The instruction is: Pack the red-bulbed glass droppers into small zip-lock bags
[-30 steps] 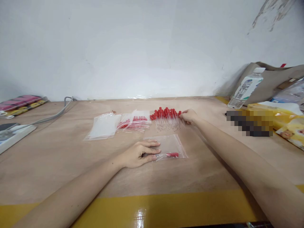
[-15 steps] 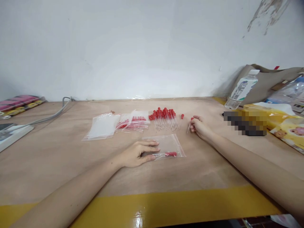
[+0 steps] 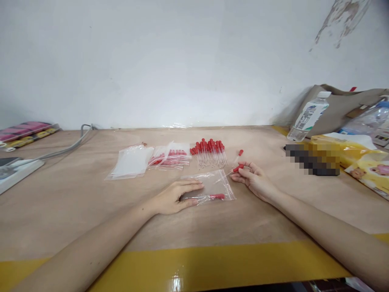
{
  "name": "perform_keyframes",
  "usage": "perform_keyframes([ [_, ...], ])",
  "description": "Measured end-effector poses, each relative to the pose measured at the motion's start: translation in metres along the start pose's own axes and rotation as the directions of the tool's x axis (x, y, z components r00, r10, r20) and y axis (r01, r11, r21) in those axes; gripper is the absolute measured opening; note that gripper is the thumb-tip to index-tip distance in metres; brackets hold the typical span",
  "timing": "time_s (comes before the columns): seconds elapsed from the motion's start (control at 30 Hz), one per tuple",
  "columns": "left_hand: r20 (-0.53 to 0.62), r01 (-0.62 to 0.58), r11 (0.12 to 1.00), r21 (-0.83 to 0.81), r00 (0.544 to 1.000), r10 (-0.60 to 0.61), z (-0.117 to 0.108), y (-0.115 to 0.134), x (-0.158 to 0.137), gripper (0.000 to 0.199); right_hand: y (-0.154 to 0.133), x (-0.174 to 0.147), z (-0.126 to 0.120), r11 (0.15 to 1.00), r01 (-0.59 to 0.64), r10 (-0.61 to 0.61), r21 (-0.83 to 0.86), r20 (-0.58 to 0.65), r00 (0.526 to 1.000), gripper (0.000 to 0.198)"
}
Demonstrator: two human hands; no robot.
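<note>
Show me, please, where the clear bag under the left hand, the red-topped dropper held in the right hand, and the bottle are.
Clear bag (image 3: 215, 182): head view, on its bare film.
Red-topped dropper (image 3: 238, 168): head view, on its red bulb.
Bottle (image 3: 308, 116): head view, on its label.

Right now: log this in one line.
left hand: on clear bag; right hand: holds red-topped dropper by bag's mouth; inside bag: another dropper

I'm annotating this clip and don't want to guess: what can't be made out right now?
Head view:
Bagged dropper: its stem's far end, covered by the left hand.
Held dropper: partly covered by the right hand; whether its thin tip enters the zip-lock bag is too small to tell.
Dropper pile: the count, hidden by overlap.
Bottle label: print too small and blurred.
Dark object: masked by pixelation.
White flat item: cut off by the left edge.
</note>
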State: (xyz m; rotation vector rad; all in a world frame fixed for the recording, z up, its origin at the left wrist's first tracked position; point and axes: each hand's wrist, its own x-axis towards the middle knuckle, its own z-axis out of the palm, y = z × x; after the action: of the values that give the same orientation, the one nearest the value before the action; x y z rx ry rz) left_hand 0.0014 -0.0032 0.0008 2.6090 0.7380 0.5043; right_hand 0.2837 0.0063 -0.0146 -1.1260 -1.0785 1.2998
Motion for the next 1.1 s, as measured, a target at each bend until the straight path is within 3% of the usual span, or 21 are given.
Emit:
perform_keyframes([
  [0.1, -0.006, 0.012, 1.0, 0.007, 1.0, -0.012, 0.0, 0.001, -0.001, 0.048, -0.002, -0.004, -0.005, 0.998, -0.035, 0.041, -0.047, 0.145, 0.989, 0.031],
  [0.17, -0.002, 0.021, 1.0, 0.01, 1.0, -0.021, 0.001, 0.001, -0.001, 0.051, -0.003, -0.005, -0.01, 0.984, -0.025, 0.069, -0.178, 0.246, 0.967, 0.031],
  [0.3, 0.01, 0.036, 0.999, 0.02, 0.999, -0.037, 0.001, 0.002, -0.001, 0.052, -0.007, -0.004, -0.019, 0.867, 0.131, 0.069, -0.48, 0.377, 0.924, 0.028],
  [0.43, 0.007, 0.039, 0.999, 0.018, 0.999, -0.039, 0.0, 0.002, -0.001, 0.052, -0.014, -0.001, -0.021, 0.744, 0.283, 0.011, -0.606, 0.434, 0.901, 0.025],
  [0.5, 0.003, 0.036, 0.999, 0.015, 0.999, -0.036, 0.0, 0.002, -0.001, 0.052, -0.017, 0.0, -0.021, 0.716, 0.313, 0.007, -0.624, 0.455, 0.891, 0.023],
  [0.67, -0.002, 0.03, 0.999, 0.025, 1.0, -0.03, 0.001, 0.001, -0.001, 0.052, -0.014, -0.001, -0.013, 0.745, 0.353, -0.03, -0.566, 0.5, 0.866, 0.027],
  [0.8, -0.012, 0.019, 0.999, 0.032, 1.0, -0.018, 0.001, 0.001, 0.0, 0.052, -0.009, 0.0, -0.005, 0.679, 0.45, -0.087, -0.58, 0.545, 0.834, 0.027],
  [0.97, -0.001, 0.025, 0.999, 0.029, 1.0, -0.025, 0.0, 0.002, 0.001, 0.05, -0.018, 0.001, -0.008, 0.568, 0.509, -0.049, -0.646, 0.591, 0.805, 0.024],
  [1.1, -0.008, 0.017, 0.999, 0.03, 1.0, -0.017, 0.0, 0.002, 0.001, 0.049, -0.019, -0.002, -0.004, 0.562, 0.531, -0.09, -0.634, 0.592, 0.801, 0.022],
])
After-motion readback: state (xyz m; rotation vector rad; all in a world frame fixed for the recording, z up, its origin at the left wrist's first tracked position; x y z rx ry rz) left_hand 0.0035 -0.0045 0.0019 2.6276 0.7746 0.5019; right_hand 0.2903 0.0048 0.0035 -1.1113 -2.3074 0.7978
